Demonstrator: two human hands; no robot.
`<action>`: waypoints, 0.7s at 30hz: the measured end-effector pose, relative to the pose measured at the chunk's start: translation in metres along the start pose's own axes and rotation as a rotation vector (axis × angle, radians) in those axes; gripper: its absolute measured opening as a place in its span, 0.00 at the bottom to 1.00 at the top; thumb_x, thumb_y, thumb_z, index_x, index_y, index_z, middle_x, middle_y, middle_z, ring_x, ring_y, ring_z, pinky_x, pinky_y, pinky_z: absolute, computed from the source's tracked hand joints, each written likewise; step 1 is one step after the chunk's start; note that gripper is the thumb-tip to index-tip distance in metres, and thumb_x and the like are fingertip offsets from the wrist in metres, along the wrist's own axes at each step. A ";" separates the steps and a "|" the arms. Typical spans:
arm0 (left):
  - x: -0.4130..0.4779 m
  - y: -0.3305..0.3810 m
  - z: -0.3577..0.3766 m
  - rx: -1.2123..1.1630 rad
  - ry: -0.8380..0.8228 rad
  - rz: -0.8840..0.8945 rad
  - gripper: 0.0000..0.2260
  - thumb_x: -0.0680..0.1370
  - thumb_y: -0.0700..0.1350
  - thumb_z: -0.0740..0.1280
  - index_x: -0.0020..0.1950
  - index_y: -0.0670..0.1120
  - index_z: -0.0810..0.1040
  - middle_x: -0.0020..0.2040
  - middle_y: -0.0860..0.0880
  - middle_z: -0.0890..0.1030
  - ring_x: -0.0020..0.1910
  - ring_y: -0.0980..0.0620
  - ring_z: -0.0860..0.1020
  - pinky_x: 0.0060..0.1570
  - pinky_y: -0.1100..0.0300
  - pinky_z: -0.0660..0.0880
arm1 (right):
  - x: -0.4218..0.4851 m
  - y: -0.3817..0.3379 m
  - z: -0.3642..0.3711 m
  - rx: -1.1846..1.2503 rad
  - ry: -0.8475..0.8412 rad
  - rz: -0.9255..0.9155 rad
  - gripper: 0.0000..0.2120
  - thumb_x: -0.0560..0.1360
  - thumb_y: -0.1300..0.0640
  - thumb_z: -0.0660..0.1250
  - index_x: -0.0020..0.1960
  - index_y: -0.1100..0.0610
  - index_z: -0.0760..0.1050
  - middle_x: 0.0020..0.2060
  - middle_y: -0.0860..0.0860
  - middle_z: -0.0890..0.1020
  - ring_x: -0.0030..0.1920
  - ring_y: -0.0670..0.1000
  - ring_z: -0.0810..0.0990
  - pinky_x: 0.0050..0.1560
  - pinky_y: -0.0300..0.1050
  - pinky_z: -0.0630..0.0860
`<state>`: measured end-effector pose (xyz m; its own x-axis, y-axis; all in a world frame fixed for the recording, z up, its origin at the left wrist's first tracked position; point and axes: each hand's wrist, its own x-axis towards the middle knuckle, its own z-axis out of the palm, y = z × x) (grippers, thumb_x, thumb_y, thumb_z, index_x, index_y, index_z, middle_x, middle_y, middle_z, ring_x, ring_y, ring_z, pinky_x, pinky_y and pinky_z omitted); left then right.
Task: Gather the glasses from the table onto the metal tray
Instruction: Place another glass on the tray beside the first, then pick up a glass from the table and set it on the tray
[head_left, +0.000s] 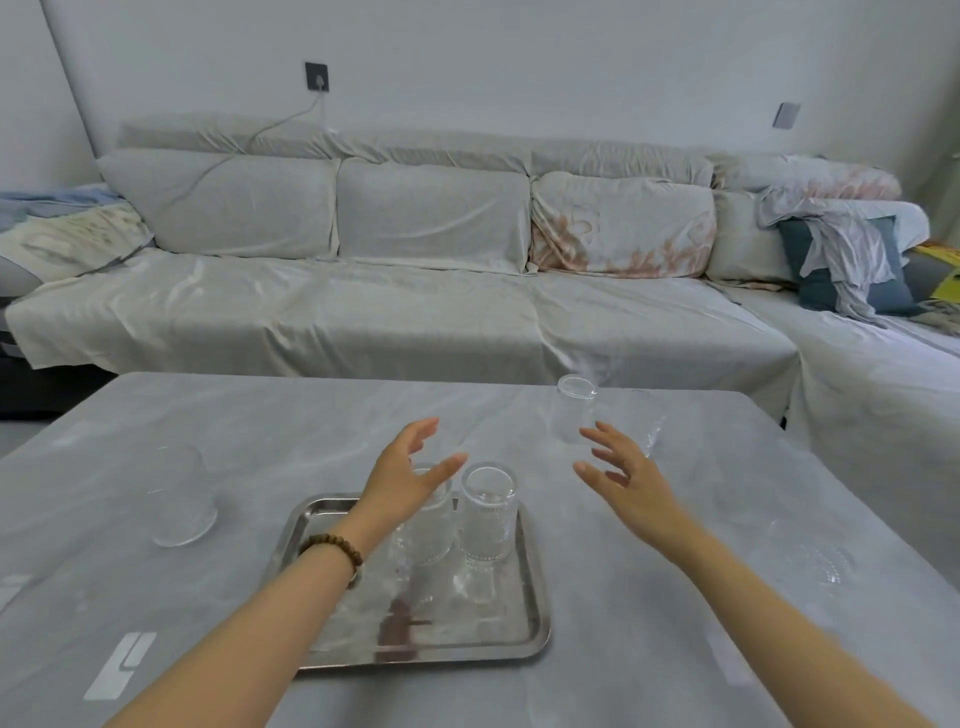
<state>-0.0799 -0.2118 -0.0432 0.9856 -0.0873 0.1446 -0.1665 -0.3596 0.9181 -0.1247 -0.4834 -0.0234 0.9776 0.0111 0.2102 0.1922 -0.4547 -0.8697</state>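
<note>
Two glasses (488, 512) stand on the tray (530, 613); four more sit on the table (260, 415). Both grips, left hand (402, 480) and right hand (626, 475), are spread, holding nothing.

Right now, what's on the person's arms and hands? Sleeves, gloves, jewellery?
Both forearms are bare as far as the frame shows: no sleeves, no gloves. The left hand has a bracelet of round brown beads at the wrist. The right hand and its wrist carry nothing. No rings are visible on either hand.
</note>
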 end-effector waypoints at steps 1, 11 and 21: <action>0.003 0.009 0.010 0.002 -0.017 0.026 0.29 0.71 0.57 0.71 0.69 0.52 0.68 0.67 0.56 0.71 0.65 0.56 0.69 0.61 0.64 0.64 | -0.005 0.002 -0.021 -0.052 0.042 -0.011 0.20 0.73 0.53 0.70 0.56 0.32 0.68 0.71 0.46 0.68 0.66 0.48 0.72 0.66 0.47 0.68; 0.002 0.061 0.172 -0.079 -0.243 0.029 0.27 0.72 0.56 0.71 0.67 0.50 0.69 0.62 0.57 0.73 0.63 0.54 0.71 0.62 0.58 0.69 | -0.067 0.060 -0.168 -0.395 0.093 0.289 0.32 0.69 0.44 0.72 0.69 0.46 0.66 0.75 0.48 0.60 0.74 0.50 0.60 0.70 0.47 0.58; -0.033 0.048 0.275 -0.050 -0.487 -0.111 0.34 0.71 0.58 0.72 0.73 0.50 0.65 0.72 0.51 0.68 0.66 0.51 0.70 0.60 0.60 0.69 | -0.091 0.102 -0.167 -0.237 0.081 0.389 0.41 0.64 0.41 0.75 0.72 0.45 0.61 0.71 0.45 0.64 0.61 0.46 0.71 0.60 0.45 0.70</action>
<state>-0.1282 -0.4817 -0.1056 0.8679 -0.4787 -0.1328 -0.0484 -0.3474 0.9365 -0.2080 -0.6799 -0.0565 0.9615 -0.2659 -0.0690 -0.2215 -0.6022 -0.7670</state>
